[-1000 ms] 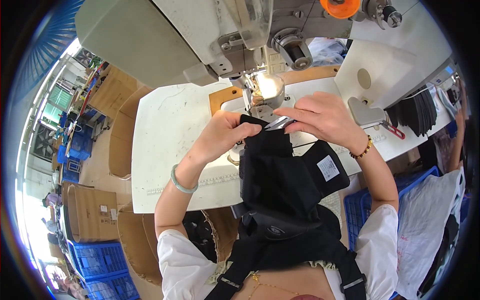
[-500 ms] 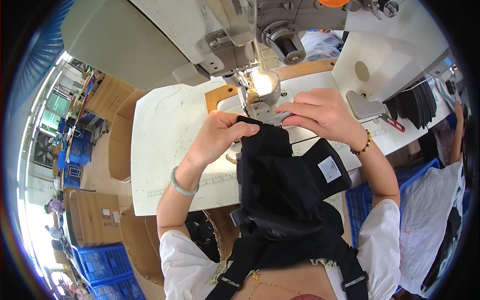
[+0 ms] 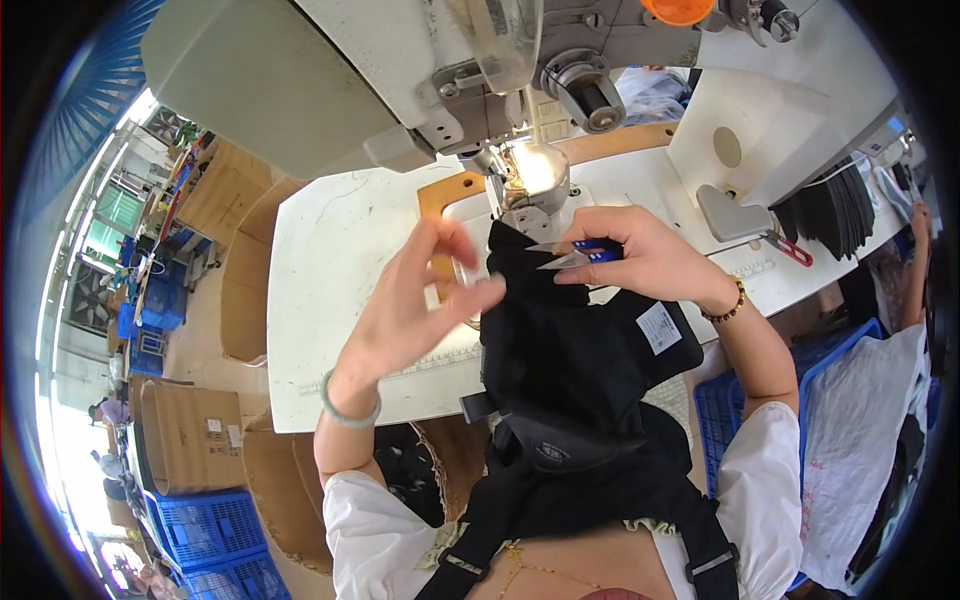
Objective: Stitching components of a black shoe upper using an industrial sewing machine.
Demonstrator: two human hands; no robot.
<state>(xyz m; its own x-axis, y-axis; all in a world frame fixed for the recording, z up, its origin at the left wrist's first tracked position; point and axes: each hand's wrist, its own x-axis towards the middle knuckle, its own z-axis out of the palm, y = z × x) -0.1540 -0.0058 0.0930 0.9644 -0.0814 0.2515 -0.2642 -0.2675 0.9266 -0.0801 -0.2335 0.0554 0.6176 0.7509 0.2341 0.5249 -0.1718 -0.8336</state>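
Note:
My right hand [image 3: 650,255] grips a pair of thread snips [image 3: 598,250] with blue handles, the pointed blades spread apart toward the left. Below the blades hangs a black fabric piece [image 3: 545,340], its upper corner close to the sewing machine's needle area [image 3: 530,190] and its lower part over my lap. A white label [image 3: 658,330] shows on a flap at its right side. My left hand [image 3: 410,300], slightly blurred, is in the air just left of the fabric, fingers curved and apart, with nothing in them.
The machine head [image 3: 290,90] overhangs the white table [image 3: 330,270]. Red-handled scissors [image 3: 790,248] and a stack of black pieces [image 3: 830,210] lie at the right. Blue crates [image 3: 715,420] stand right of me; cardboard boxes [image 3: 190,435] stand at the left. Another person's arm [image 3: 915,250] appears far right.
My left hand has let go of the fabric's upper edge and moved down and left. My right hand has moved slightly down, and the snips now show plainly with blades apart.

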